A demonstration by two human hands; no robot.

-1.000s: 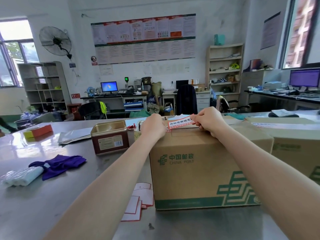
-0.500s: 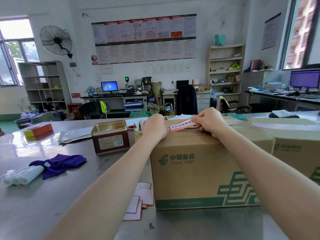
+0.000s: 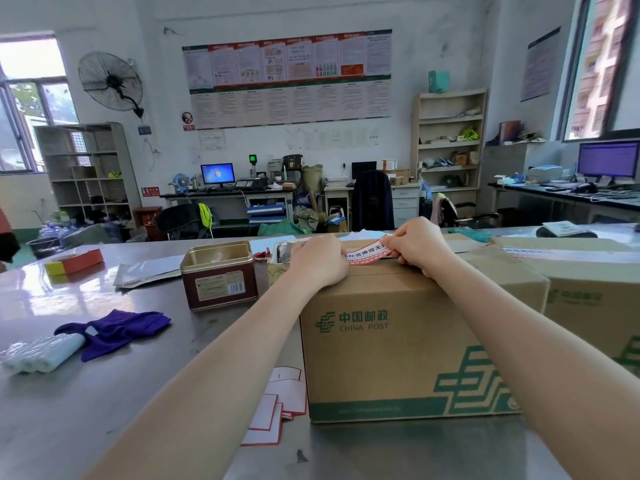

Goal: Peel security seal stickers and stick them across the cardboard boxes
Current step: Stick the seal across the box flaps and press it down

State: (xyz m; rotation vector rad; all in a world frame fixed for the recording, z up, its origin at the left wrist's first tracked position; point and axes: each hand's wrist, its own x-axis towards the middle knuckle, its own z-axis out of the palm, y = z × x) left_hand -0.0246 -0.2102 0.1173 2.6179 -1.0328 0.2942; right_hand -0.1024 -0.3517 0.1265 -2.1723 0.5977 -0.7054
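Both my hands work on top of the cardboard box (image 3: 398,341) on the metal table (image 3: 104,393). My left hand (image 3: 317,259) curls down over one end of the sticker (image 3: 367,252) (red and white, printed); my right hand (image 3: 420,244) pinches the other end, lifted slightly off the box.
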